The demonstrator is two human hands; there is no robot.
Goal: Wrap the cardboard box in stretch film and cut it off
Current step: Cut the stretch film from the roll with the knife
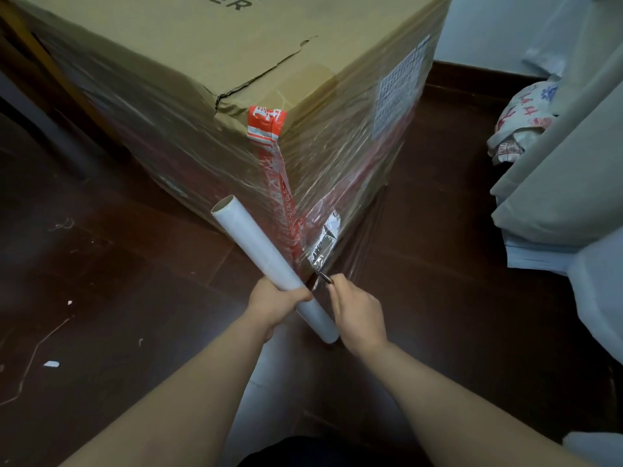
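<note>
Large brown cardboard box (209,62), sides covered w/ clear stretch film, is seen above/ahead of both hands, its near vertical corner edge w/ red-white tape strip (269,129) pointing down toward them. Box sits on dark brown floor (101,264). Off to the R of the R hand, pale cloth-covered furniture (556,180) and a printed plastic bag (522,123), well apart from the work.

White stretch-film roll (266,264), long tube, is gripped by L hand (276,303), fingers curled round its lower part. Long axis runs diagonal: far end up-left toward box, near end down-right, passing just beside the R wrist. Roll nearly spent, mostly core, as judged.

R hand (359,311) is closed round a small metal blade (324,277), prob. cutter; handle hidden. Tip is at the film tail stretched btw roll and box's bottom corner, just ahead of the knuckles.

Step judged: cut-off. To do well: film kept taut by pulling roll away w/ L hand, blade drawn across the taut web and away from L fingers, close to box so loose tail is short. Tail then pressed flat onto box.
</note>
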